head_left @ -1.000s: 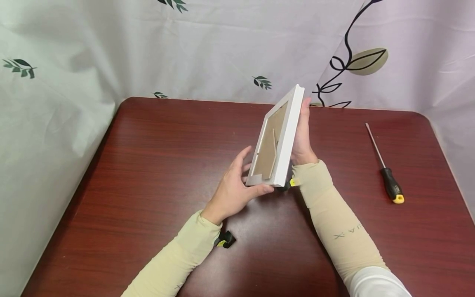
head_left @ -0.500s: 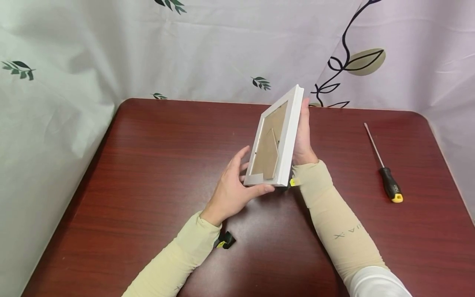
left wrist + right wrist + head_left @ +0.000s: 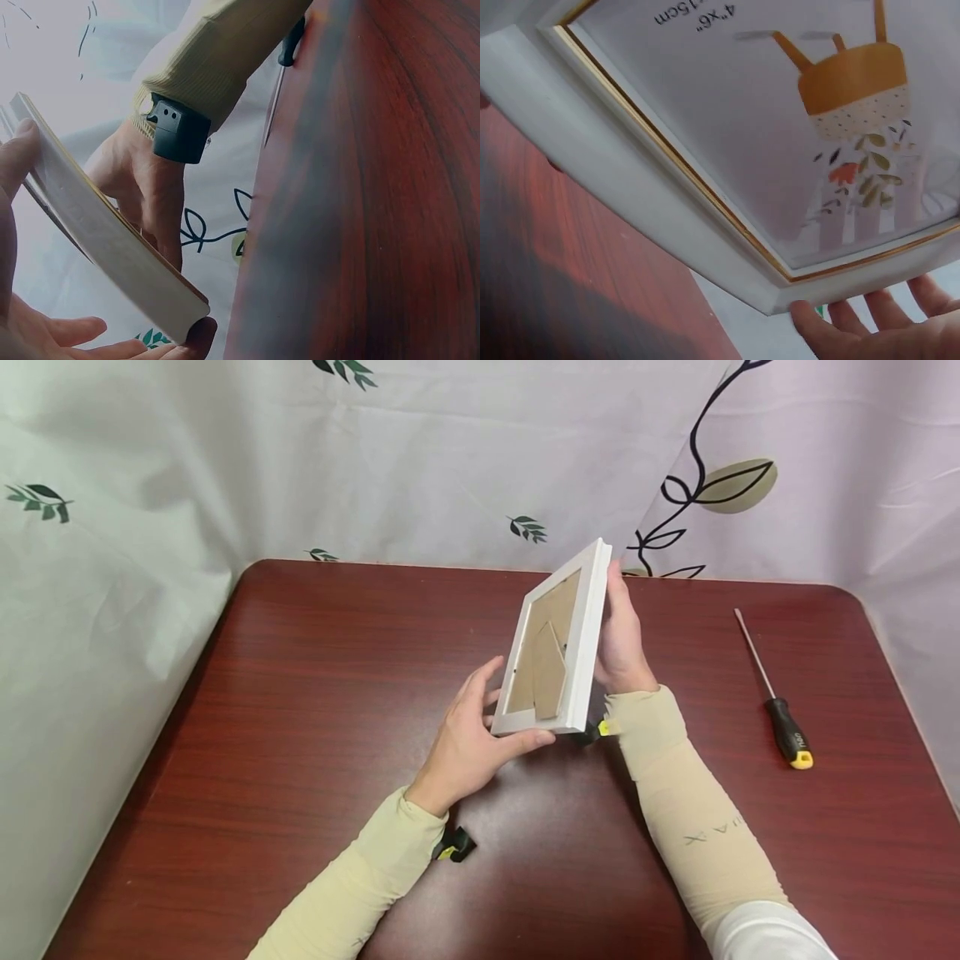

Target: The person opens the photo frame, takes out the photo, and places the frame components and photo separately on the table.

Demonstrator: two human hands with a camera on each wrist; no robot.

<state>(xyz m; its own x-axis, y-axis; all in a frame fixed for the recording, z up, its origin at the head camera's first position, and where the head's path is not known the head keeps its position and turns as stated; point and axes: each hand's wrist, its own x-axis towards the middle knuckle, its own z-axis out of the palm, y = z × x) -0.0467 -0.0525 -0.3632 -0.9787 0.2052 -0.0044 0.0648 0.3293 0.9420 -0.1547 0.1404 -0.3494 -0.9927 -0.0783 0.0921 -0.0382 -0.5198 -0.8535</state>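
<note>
A white picture frame [image 3: 588,643] is held up tilted over the table. Its brown backing board [image 3: 543,668], with a fold-out stand, shows in the head view. My left hand [image 3: 472,735] grips its lower end, thumb along the bottom edge and fingers round the far side. My right hand [image 3: 621,639] is at the right side, its fingers fairly straight and the tips at the frame's edge. The right wrist view shows the front, with a gold inner trim and a printed insert sheet [image 3: 862,105]. My right fingers [image 3: 885,311] touch the border there.
A screwdriver [image 3: 783,722] with a black and yellow handle lies on the right of the dark red table [image 3: 337,677]. Behind the table hangs a white curtain [image 3: 420,460] with a leaf print.
My right hand and forearm have shifted a little to the right, away from the frame's face. The frame has turned slightly, showing more of its back. My left hand stays in place.
</note>
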